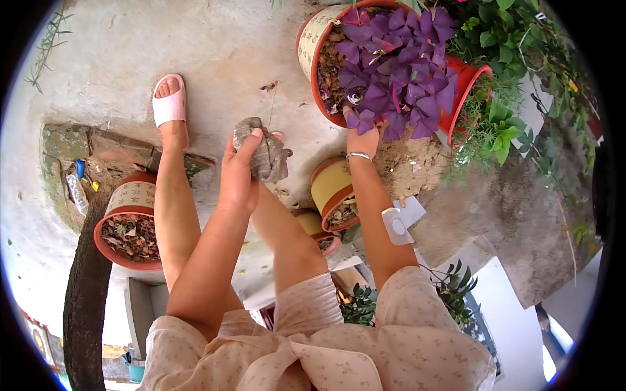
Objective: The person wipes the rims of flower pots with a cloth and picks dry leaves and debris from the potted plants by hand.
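Note:
My left hand (239, 166) is closed round a crumpled grey-brown rag (270, 156), thumb pressed on top. It is held up over the floor in front of my legs. My right hand (362, 140), with a bracelet at the wrist, grips the near rim of a large flower pot (317, 49). Leaves and the rim partly hide its fingers. The pot is cream with a red-brown rim and appears tilted in this view. Dark soil and a dense purple-leaved plant (398, 72) fill it.
A red pot (466, 98) and green foliage (502, 124) stand at right. Yellow pots (329, 186) sit beside my right forearm. At left are a soil-filled pot (134, 199), bricks (120, 153), a plastic bottle (77, 193) and a tree trunk (87, 306). The floor is concrete.

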Action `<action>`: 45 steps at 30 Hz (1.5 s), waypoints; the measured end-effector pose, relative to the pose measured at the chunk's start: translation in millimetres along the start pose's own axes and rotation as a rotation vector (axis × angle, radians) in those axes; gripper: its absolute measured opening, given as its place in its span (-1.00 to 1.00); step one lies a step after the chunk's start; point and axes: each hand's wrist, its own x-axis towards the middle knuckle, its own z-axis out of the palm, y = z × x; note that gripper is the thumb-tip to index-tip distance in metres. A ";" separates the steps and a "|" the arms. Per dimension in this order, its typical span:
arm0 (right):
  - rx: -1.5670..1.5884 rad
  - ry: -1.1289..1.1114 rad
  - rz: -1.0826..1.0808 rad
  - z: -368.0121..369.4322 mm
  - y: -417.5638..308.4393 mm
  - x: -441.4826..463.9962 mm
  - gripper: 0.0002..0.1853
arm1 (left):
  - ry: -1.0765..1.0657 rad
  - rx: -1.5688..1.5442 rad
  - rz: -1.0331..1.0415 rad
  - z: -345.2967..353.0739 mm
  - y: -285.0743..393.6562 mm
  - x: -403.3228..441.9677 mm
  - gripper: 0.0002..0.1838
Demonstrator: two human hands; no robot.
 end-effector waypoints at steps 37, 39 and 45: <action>0.561 -0.279 -0.026 6.8 -69.1 -28.6 -0.65 | 0.027 -0.054 0.002 -0.4 11.9 4.5 -0.67; 0.436 -0.312 -0.083 8.7 -68.3 -23.7 -0.60 | 0.043 -0.058 0.004 0.3 11.8 4.5 -0.66; 0.544 -0.245 -0.076 3.2 -74.7 -30.9 -0.56 | 0.059 -0.028 0.005 4.2 7.4 7.3 -0.59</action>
